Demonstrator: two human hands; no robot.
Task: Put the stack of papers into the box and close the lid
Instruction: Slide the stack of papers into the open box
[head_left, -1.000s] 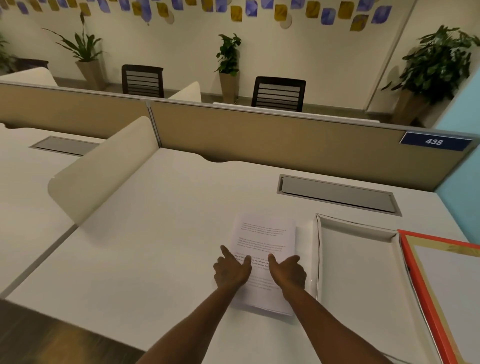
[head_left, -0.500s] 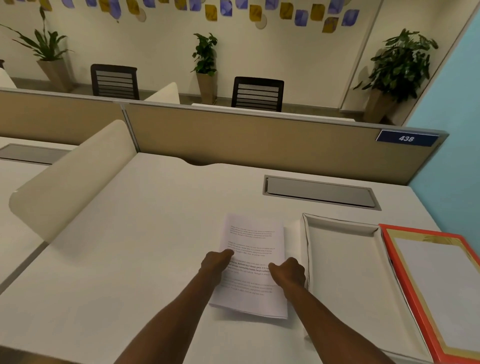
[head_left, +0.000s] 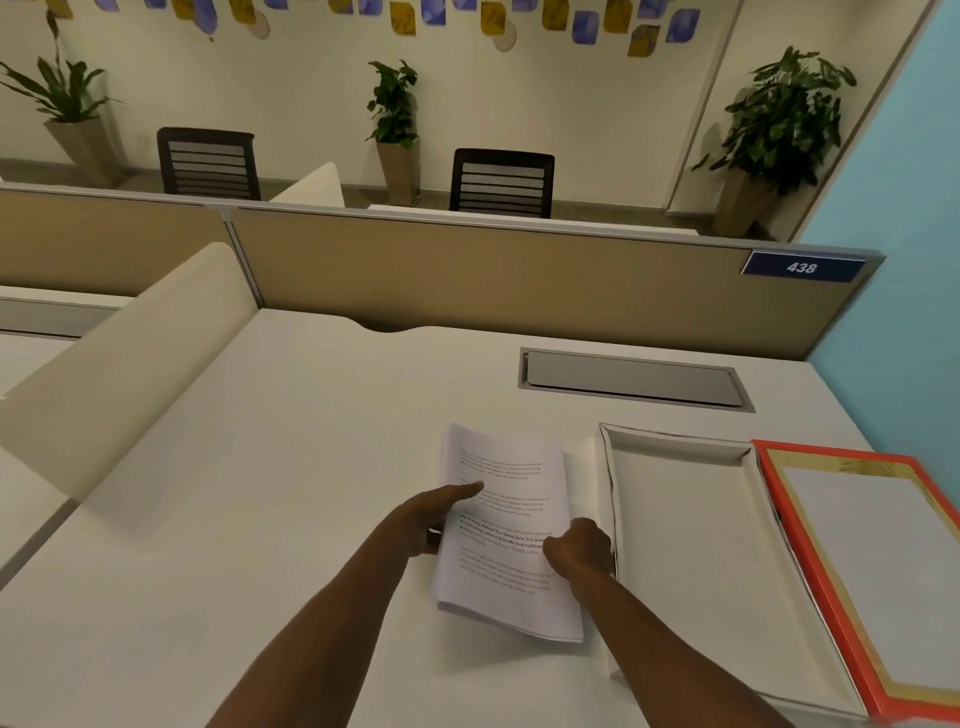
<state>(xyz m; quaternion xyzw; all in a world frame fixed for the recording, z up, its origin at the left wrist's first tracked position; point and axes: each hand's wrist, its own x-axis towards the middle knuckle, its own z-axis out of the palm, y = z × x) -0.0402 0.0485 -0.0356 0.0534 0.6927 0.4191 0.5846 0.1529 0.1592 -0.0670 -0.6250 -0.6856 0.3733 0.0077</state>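
A stack of printed white papers (head_left: 506, 488) is raised a little above the white desk, its near end casting a shadow. My left hand (head_left: 436, 512) grips its left edge, thumb lying on top. My right hand (head_left: 579, 548) grips its right edge with fingers curled under. Just right of the papers lies the shallow white box (head_left: 608, 467), open and with nothing inside. Its lid (head_left: 779, 470), with an orange-red and gold border, lies flat against the box's right side.
A grey cable hatch (head_left: 631, 379) is set in the desk behind the box. A tan partition (head_left: 493, 275) with a "438" sign runs along the back. A curved cream divider (head_left: 124, 353) stands at the left. A blue wall (head_left: 904, 260) closes the right.
My hands went from resting flat on the papers to gripping both side edges. The stack has lifted off the desk and its pages bow slightly.
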